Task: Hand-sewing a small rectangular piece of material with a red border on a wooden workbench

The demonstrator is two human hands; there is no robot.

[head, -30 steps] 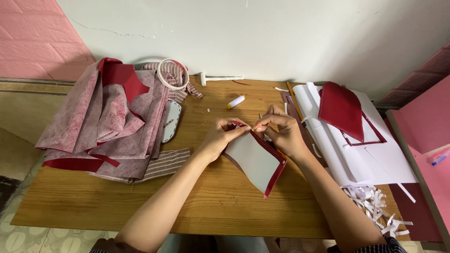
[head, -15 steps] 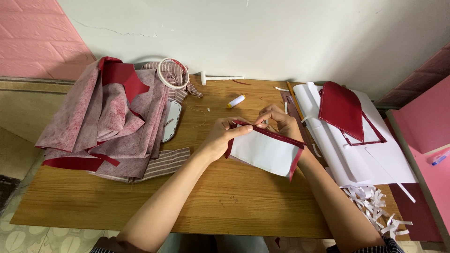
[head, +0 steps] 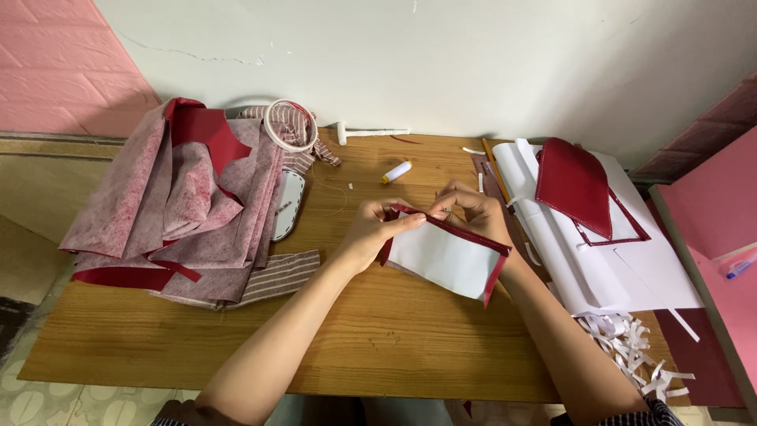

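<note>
Flattened since, panel (head: 445,260) (red-edged) hangs below fingers (head: 410,222).

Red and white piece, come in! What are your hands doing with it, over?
Left hand and right hand both pinch the white panel with dark red edging along its top edge. Panel held above the wooden table. Nothing in the way.

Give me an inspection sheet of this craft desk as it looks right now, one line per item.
Surface: wooden table, bare wood near the front edge.
Job's things: white panel with dark red edging, held above the table.
Clutter: pinkish fabric pile, white hoop, white paper sheets, dark red piece, paper strips, small white tube.
Grips: left hand and right hand both pinch the panel's top edge.
Cables: nothing seen.
Surroundings: white wall, pink panels at both sides.
</note>
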